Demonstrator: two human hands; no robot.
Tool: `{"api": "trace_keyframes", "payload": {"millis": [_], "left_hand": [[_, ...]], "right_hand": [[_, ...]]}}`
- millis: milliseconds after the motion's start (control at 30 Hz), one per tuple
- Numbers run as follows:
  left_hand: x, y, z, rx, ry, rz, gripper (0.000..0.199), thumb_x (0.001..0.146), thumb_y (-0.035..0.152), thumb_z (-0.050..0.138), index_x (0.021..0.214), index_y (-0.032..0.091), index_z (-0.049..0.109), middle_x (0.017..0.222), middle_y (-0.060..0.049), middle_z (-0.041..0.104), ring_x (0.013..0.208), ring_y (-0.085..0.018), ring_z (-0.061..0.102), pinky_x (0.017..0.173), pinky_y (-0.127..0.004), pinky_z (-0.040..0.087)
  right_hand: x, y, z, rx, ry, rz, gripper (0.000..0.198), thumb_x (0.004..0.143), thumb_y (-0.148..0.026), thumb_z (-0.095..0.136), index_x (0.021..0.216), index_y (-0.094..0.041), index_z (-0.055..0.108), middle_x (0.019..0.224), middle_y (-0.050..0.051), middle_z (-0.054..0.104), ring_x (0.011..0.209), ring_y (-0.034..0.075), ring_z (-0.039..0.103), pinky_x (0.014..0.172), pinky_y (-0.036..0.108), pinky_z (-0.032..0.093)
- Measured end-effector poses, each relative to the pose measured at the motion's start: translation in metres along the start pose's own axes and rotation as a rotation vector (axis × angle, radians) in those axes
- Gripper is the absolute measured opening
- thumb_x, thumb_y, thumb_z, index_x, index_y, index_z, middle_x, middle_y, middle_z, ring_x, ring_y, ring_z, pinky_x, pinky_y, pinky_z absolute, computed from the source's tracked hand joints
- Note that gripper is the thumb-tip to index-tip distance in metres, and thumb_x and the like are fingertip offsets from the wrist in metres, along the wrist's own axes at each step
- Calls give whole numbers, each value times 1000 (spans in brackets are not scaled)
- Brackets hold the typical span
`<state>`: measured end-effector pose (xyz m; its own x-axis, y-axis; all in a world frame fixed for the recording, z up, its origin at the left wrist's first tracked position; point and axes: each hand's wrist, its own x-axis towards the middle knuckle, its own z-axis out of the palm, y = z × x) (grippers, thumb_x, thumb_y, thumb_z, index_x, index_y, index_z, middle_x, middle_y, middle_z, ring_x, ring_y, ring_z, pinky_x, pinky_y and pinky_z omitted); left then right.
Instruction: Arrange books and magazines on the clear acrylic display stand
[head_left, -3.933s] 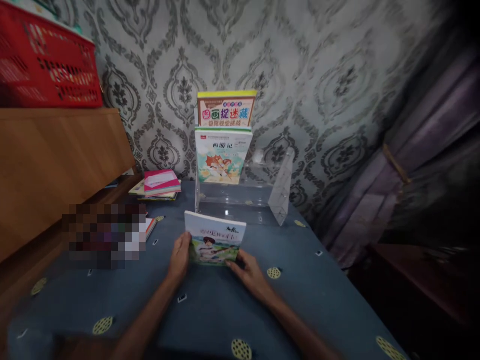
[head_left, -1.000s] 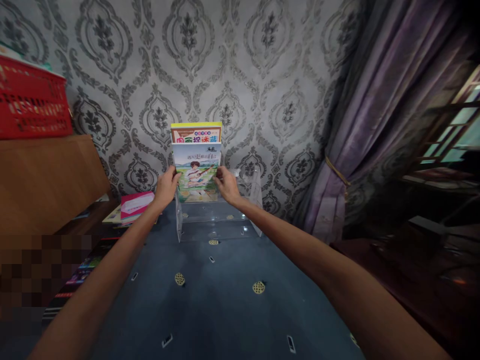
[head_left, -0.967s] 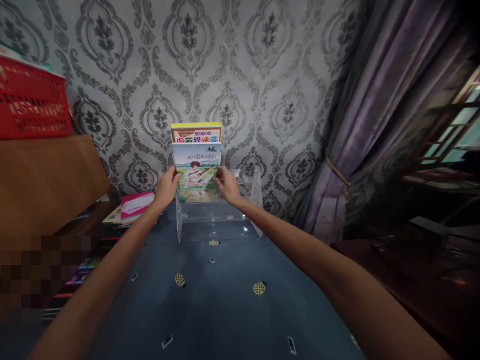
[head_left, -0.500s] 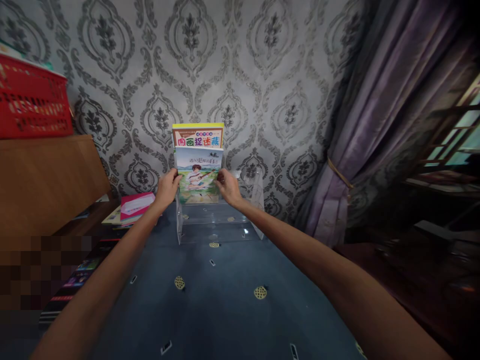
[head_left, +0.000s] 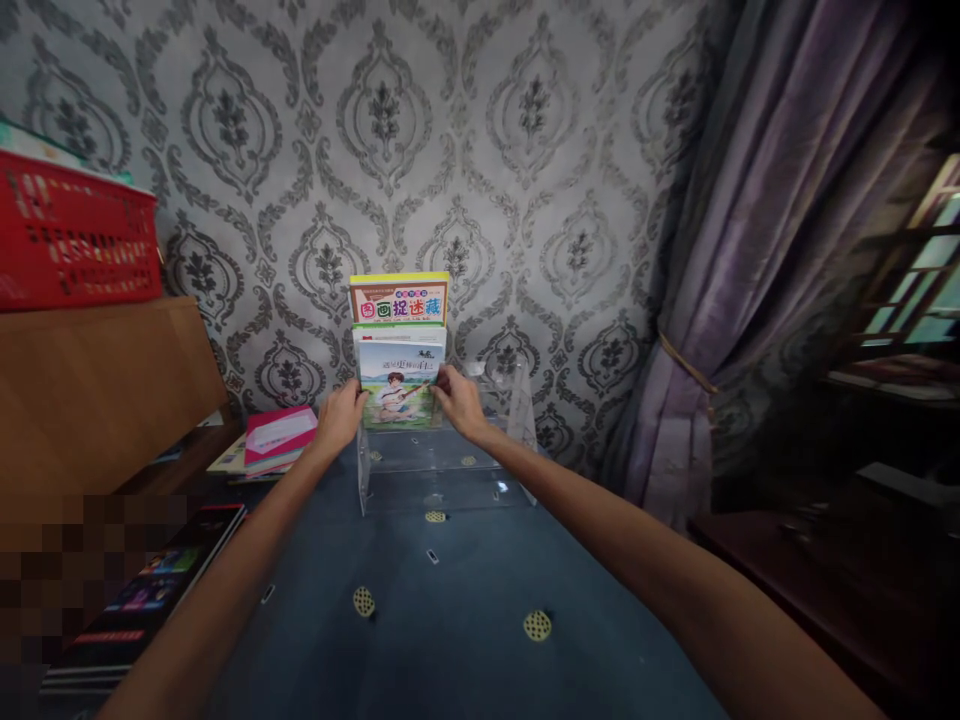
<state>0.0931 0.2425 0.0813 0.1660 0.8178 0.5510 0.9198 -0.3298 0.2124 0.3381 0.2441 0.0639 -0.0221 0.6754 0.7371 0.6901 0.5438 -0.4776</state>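
Illumination is dim overall; the wall (head_left: pixel 480 150) is softly lit, without hard shadows. Pale light enters at the window (head_left: pixel 911 290) on the far right — the area below it falls into deep shadow, and the upper right corner drops to black. Small glare spots mark the clear stand (head_left: pixel 450 455). Soft shading darkens the near part of the table (head_left: pixel 457 650). The book (head_left: pixel 396 388) is fairly sharp at centre. Basket (head_left: pixel 75 235) and curtain (head_left: pixel 697 330) are stretched and blurred — coarse pixel blocks mask the lower left.
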Motion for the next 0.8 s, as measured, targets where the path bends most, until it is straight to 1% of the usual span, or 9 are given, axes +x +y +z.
{"api": "trace_keyframes", "payload": {"millis": [100,267,367,433,500,600,667,733,800], "left_hand": [[-1,3,-3,21,-12,-60,21,101,34,45,111,19,55,102,-12,74,99,-27,69,78,-32,45],[1,5,-5,-21,-21,-90,21,101,34,45,113,18,52,106,-13,73,104,-28,69,81,-33,47],[2,5,-4,-54,-9,-114,25,100,35,47,118,17,50,107,-13,74,104,-29,69,82,-34,48],[2,5,-4,-55,-9,-126,27,100,36,47,119,17,50,107,-14,74,104,-30,69,83,-35,48],[3,4,-2,-55,-13,-124,27,100,37,47,120,18,51,108,-13,74,106,-30,69,85,-35,49],[4,1,0,-65,-15,-111,26,100,36,47,119,19,53,111,-12,73,110,-28,68,87,-34,49],[5,0,1,-65,-14,-101,26,100,36,47,119,20,54,113,-12,73,112,-28,67,88,-34,48],[6,0,2,-60,-10,-97,26,100,36,46,119,20,54,113,-12,73,111,-27,67,89,-34,48],[6,1,3,-52,-6,-105,26,100,35,46,120,19,54,113,-12,73,111,-27,67,89,-34,48]], "right_hand": [[3,-3,0,-21,24,-23,25,83,-17,55,107,-22,60,86,3,69,80,22,63,75,32,47],[3,-5,2,-23,42,-16,26,82,-17,56,107,-22,59,84,2,68,78,22,63,74,32,47],[-1,-5,3,-16,37,17,28,82,-17,55,110,-22,57,82,1,67,77,21,63,73,31,47],[-4,-7,3,-37,57,71,32,83,-20,56,115,-21,54,83,2,67,77,22,63,73,32,47],[-5,-8,3,-69,104,140,39,83,-24,59,121,-19,50,90,4,67,81,23,64,74,34,47],[-5,-7,4,-108,176,211,52,84,-31,62,131,-17,45,108,11,64,88,25,63,75,35,48],[-3,-4,6,-152,163,225,47,86,-34,60,128,-17,48,112,12,62,89,25,63,76,36,49],[-1,0,9,-212,104,222,31,89,-35,57,116,-18,56,106,11,63,88,25,62,78,36,48],[1,3,12,-258,52,212,21,90,-35,56,104,-19,60,98,9,65,88,25,61,78,35,47]]}}
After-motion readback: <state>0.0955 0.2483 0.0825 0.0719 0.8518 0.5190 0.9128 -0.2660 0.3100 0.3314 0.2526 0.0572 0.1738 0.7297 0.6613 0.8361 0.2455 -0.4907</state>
